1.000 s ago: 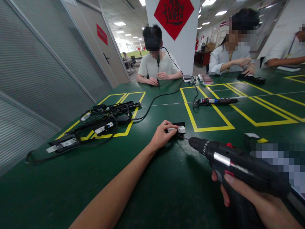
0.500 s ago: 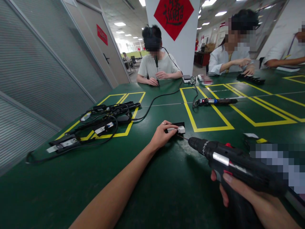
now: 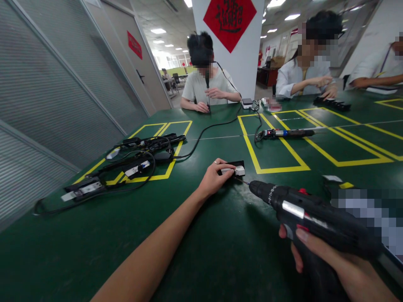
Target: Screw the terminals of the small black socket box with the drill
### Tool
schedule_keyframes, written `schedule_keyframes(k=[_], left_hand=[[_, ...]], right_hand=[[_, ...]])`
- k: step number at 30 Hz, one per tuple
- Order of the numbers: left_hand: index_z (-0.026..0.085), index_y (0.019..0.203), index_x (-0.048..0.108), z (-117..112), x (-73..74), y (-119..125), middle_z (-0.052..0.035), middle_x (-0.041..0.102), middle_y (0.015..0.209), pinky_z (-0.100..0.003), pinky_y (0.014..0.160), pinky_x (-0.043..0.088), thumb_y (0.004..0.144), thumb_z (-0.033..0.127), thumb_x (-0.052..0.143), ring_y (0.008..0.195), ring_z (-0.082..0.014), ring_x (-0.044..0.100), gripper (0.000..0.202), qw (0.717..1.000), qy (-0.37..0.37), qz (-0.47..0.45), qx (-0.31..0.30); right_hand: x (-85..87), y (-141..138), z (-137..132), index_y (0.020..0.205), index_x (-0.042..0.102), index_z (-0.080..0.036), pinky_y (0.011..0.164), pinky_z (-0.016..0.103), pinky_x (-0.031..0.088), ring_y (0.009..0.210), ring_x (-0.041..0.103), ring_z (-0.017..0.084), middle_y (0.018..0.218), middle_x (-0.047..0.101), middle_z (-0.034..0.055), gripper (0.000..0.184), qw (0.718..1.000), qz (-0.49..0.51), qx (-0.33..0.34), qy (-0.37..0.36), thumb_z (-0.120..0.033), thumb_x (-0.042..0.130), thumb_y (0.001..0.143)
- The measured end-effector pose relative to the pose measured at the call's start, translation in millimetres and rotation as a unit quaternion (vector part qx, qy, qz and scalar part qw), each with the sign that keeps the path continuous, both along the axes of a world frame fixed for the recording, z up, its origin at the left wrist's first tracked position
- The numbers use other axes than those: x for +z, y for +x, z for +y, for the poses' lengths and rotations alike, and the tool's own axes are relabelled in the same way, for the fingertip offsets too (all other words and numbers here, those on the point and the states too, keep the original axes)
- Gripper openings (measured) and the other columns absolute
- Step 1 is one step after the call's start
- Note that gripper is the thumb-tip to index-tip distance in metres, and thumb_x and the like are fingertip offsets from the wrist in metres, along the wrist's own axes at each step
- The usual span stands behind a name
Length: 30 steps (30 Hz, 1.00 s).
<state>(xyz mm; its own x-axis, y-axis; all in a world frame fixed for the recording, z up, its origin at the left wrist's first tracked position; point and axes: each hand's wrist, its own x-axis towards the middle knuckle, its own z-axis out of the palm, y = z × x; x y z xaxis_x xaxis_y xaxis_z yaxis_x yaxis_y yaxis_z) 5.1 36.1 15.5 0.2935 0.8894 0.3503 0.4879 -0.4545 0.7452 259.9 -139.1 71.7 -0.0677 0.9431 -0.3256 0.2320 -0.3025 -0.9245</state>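
Note:
My right hand (image 3: 327, 256) is wrapped round the grip of a black cordless drill (image 3: 302, 209), with a finger by the trigger. The drill's thin bit points left and reaches the near side of a small black part with a white piece on it (image 3: 239, 170). My left hand (image 3: 215, 178) presses that part against the green table (image 3: 201, 235), thumb and fingers closed over it. Whether the bit's tip is in the part cannot be made out, as the thumb is close by.
Black cabled units (image 3: 141, 161) lie in a yellow-taped area on the left. Past my hands lies a black pen-shaped tool (image 3: 286, 133) with a cable. A blurred-out object (image 3: 371, 218) is at the right. Across the table, a person (image 3: 209, 84) holds a screwdriver; others sit to the right.
Almost nothing differs. The drill and my right hand sit a few pixels further right; my left hand keeps its hold on the black and white part.

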Motion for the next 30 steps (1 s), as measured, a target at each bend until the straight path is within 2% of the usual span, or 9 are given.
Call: schedule_keyframes(k=[3, 8, 13, 18, 23, 30], left_hand=[[0.023, 0.100, 0.072, 0.1, -0.5, 0.1, -0.0057, 0.058, 0.099, -0.033, 0.086, 0.046, 0.084, 0.032, 0.056, 0.094, -0.0192, 0.056, 0.024, 1.000, 0.004, 0.000, -0.002], [0.023, 0.101, 0.071, 0.4, -1.5, -0.6, -0.0061, 0.058, 0.099, -0.033, 0.085, 0.046, 0.085, 0.032, 0.056, 0.094, -0.0193, 0.056, 0.024, 1.000, 0.005, -0.003, -0.007], [0.022, 0.101, 0.071, -0.1, -0.2, -0.4, -0.0061, 0.058, 0.099, -0.032, 0.083, 0.046, 0.084, 0.033, 0.056, 0.093, -0.0190, 0.056, 0.025, 1.000, 0.006, -0.004, -0.007], [0.023, 0.100, 0.072, -0.1, 0.0, -0.3, -0.0056, 0.058, 0.098, -0.031, 0.081, 0.046, 0.085, 0.032, 0.056, 0.092, -0.0185, 0.057, 0.024, 1.000, 0.010, -0.001, -0.003], [0.022, 0.100, 0.071, 0.2, -1.1, -0.7, -0.0062, 0.058, 0.099, -0.032, 0.084, 0.045, 0.085, 0.032, 0.056, 0.094, -0.0191, 0.056, 0.024, 1.000, 0.008, -0.002, -0.006], [0.021, 0.101, 0.071, 0.8, -2.4, -1.3, -0.0061, 0.058, 0.099, -0.033, 0.085, 0.046, 0.085, 0.033, 0.056, 0.094, -0.0190, 0.056, 0.025, 1.000, 0.006, 0.005, -0.006]], right_hand=[[-1.1, 1.5, -0.7, 0.087, 0.072, -0.025, 0.069, 0.027, 0.054, 0.066, 0.068, 0.020, 0.064, 0.070, 0.0016, 0.041, 1.000, -0.021, 0.005, -0.014, -0.058, 0.049, 0.082], [-3.6, 2.3, -1.6, 0.084, 0.070, -0.026, 0.065, 0.025, 0.052, 0.063, 0.066, 0.019, 0.062, 0.068, 0.0008, 0.041, 1.000, -0.019, 0.010, 0.005, -0.060, 0.047, 0.083], [-8.0, 5.8, -1.8, 0.085, 0.069, -0.026, 0.070, 0.026, 0.052, 0.067, 0.066, 0.019, 0.065, 0.068, 0.0007, 0.044, 0.999, -0.032, 0.014, -0.040, -0.062, 0.044, 0.083], [-4.0, 3.7, -2.7, 0.082, 0.070, -0.025, 0.069, 0.027, 0.052, 0.067, 0.066, 0.020, 0.064, 0.068, 0.0015, 0.043, 0.999, -0.009, 0.003, -0.041, -0.062, 0.047, 0.081], [-2.5, 1.5, -2.2, 0.088, 0.071, -0.025, 0.065, 0.027, 0.051, 0.065, 0.066, 0.020, 0.065, 0.069, 0.0022, 0.045, 0.998, 0.003, -0.005, -0.058, -0.062, 0.047, 0.082], [-16.0, 7.3, -1.0, 0.087, 0.071, -0.029, 0.060, 0.029, 0.052, 0.061, 0.066, 0.023, 0.061, 0.069, 0.0017, 0.041, 1.000, 0.019, -0.010, -0.018, -0.063, 0.052, 0.076]])
